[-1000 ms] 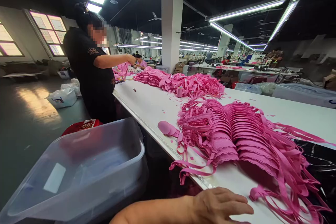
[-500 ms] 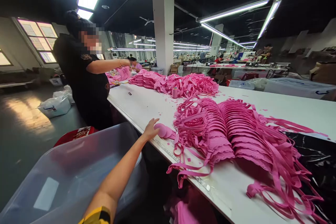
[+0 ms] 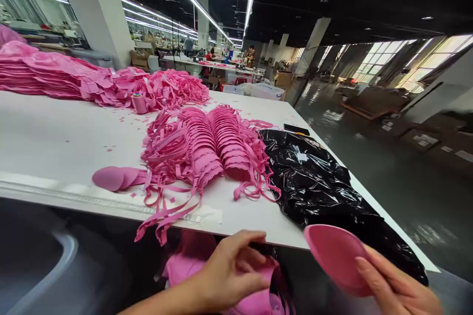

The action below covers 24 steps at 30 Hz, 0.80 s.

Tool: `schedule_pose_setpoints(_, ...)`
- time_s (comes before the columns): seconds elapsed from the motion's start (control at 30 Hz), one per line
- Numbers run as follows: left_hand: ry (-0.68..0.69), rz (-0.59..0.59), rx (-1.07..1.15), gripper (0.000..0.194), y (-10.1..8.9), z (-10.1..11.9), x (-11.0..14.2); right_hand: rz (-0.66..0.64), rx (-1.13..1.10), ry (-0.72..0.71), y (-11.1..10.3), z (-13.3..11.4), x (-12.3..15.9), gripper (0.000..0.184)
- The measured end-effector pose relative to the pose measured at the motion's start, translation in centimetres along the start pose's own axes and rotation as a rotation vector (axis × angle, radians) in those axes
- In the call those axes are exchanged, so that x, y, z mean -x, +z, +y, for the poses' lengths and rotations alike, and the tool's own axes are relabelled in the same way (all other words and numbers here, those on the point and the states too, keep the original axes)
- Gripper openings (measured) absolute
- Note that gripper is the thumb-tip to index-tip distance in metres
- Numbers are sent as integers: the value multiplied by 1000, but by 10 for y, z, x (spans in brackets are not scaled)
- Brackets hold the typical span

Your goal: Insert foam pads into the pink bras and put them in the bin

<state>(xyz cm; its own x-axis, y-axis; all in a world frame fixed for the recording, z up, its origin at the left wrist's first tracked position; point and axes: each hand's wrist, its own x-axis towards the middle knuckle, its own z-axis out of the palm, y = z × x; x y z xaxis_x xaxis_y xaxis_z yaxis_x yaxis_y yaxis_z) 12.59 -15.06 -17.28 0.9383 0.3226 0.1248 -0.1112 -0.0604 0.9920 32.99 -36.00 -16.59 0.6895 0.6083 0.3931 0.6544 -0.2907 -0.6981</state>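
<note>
Pink foam pads point(image 3: 117, 177) lie on the white cutting table point(image 3: 55, 142), just left of the fanned stack of pink bras point(image 3: 207, 145). Below the table's front edge, the left hand point(image 3: 231, 268) pinches a pink bra point(image 3: 254, 300) with curled fingers. Black plastic sheeting point(image 3: 318, 182) spreads on the table right of the stack. Off the table's near right corner, the right hand point(image 3: 397, 288) holds a pink bra cup point(image 3: 334, 256) by its rim.

Soft cloth, slick plastic

My pink pad point(image 3: 334, 256) looks smooth, matt foam; the black bag point(image 3: 314, 182) is glossy, crinkled plastic; the table point(image 3: 55, 133) is smooth white.
</note>
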Motion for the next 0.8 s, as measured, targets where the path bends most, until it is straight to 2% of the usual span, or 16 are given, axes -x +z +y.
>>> schedule_pose_setpoints(0.07, -129, 2, 227, 66, 11, 2, -25, -275, -209, 72, 33, -25, -9, 37)
schedule_pose_setpoints(0.13, -179, 95, 309, 51, 11, 1, -43, -474, -480, 191, 65, -43, -22, 41)
schedule_pose_setpoints(0.2, -228, 235, 347, 43, 3, -4, -52, -574, -752, 303, 91, -51, -33, 44)
schedule_pose_setpoints(0.3, -319, 392, 412, 51, -14, -11, -53, -670, -990, 378, 113, -48, -45, 49)
schedule_pose_setpoints(0.37, -314, 464, 405, 52, -24, -14, -48, -683, -967, 347, 120, -43, -51, 53)
schedule_pose_setpoints(0.43, -295, 514, 360, 49, -32, -14, -44, -627, -854, 262, 124, -36, -57, 55)
schedule_pose_setpoints(0.57, -359, 501, 254, 39, -44, -14, -38, -545, -707, 178, 127, -24, -71, 62)
schedule_pose_setpoints(0.8, -329, 452, 10, 31, -46, -21, -44, -436, -322, 112, 118, -6, -78, 41)
